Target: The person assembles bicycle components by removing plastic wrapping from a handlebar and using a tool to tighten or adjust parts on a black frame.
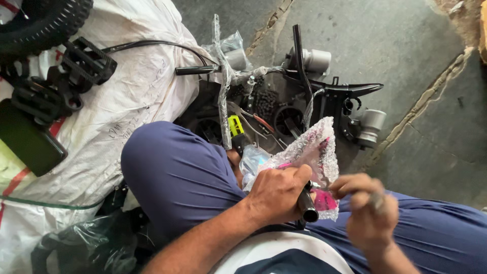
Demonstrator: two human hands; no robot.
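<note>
Head view, looking down over the person's lap: the left hand [276, 195] sits just below centre, fingers curled tight around a black tube [307, 205] whose open round end points toward six o'clock; the tube is swathed in bubble wrap [312, 149] that rises from the fist toward twelve o'clock, with a pink part [324, 199] showing through the wrap at three o'clock of the fist. The right hand [368, 205] lies at three o'clock of the left, close beside the wrap's lower edge; it is blurred, its fingers drawn together, thumb against forefinger as if pinching something small, though what it pinches I cannot tell. Both hands hover over the knees in blue trousers [177, 175]; a second bit of clear plastic [252, 160] lies against the thigh at eleven o'clock of the left hand. A yellow-handled tool [235, 127] stands at twelve o'clock of that plastic, among loose tools on the floor; beyond it, toward twelve and one o'clock, a black metal frame [335, 94] with grey cylindrical fittings [373, 127] rests on the grey concrete floor [406, 61]. At nine to ten o'clock a white sack [137, 86] carries black pedals [89, 63]; a knobbly tyre [45, 20] fills the corner at eleven o'clock; a dark phone-like slab [28, 139] lies at nine o'clock.
</note>
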